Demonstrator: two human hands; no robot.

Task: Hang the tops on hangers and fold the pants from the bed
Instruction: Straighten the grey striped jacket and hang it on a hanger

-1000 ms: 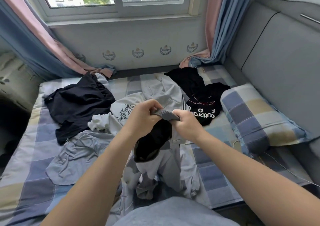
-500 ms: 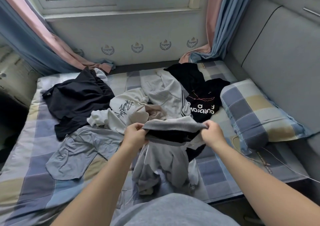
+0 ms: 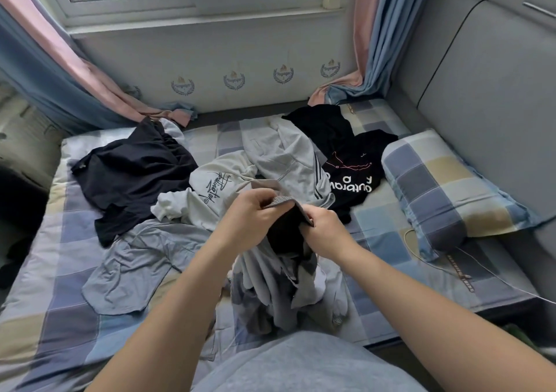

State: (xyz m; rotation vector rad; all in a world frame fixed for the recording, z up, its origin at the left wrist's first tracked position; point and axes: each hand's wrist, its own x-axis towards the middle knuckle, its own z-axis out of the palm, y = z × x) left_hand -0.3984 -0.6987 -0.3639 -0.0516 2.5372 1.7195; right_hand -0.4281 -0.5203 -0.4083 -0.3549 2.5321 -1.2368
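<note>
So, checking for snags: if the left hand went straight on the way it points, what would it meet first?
Probably the pale grey garment with dark side stripes, lying just beyond the ribbed grey waistband that the left hand grips. Depth is unclear: the hand may pass above it.

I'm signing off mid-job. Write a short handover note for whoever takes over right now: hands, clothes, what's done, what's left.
Hands: left hand and right hand both grip the ribbed waistband of the grey pants, held bunched above the bed.
On the bed: navy top, white printed top, black lettered top, pale grey shirt, striped grey garment.
Done: nothing visibly folded or hung; no hangers in view.
Left: fold the pants, hang every top.
</note>
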